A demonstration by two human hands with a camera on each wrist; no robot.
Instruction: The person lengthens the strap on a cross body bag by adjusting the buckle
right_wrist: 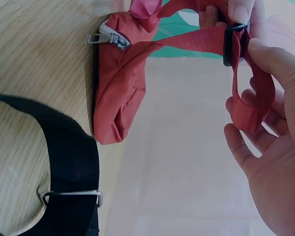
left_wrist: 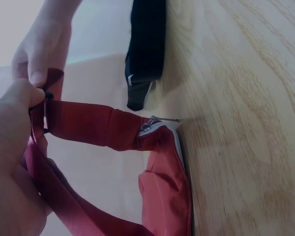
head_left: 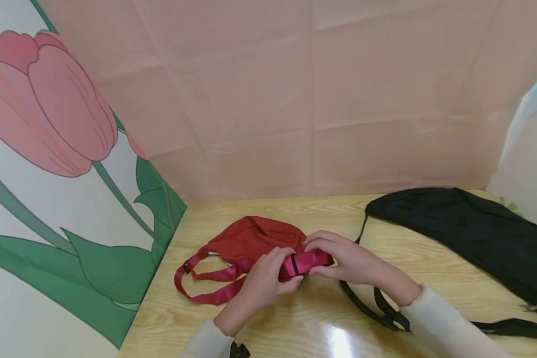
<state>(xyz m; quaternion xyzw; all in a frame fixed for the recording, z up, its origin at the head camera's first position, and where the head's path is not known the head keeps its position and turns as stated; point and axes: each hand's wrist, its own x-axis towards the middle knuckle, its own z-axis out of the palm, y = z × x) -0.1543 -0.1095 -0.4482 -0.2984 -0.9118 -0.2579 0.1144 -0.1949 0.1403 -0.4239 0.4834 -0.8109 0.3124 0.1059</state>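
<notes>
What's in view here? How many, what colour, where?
Red bag: 1, red, mid-table
Bag strap: 1, pinkish-red, held
Strap sliders: 2, black, bag strap
Zip pull: 1+, silver, red bag
Black bag: 1, black, right
Black strap: 1, black, lower right
Metal slider: 1, silver, black strap
Dark piece: 1, black, bottom
Table: 1, light wood, below
Backdrop: 1, pinkish beige, behind
Tulip panel: 1, multicoloured, left
Left-hand grip: 1, bare, holding strap
Right-hand grip: 1, bare, holding strap
Sleeves: 2, off-white, forearms

Off-white long sleeves [head_left: 449,325], soft and perhaps fleecy, plain matching cuffs [head_left: 415,302], bare fingers [head_left: 325,244]
</notes>
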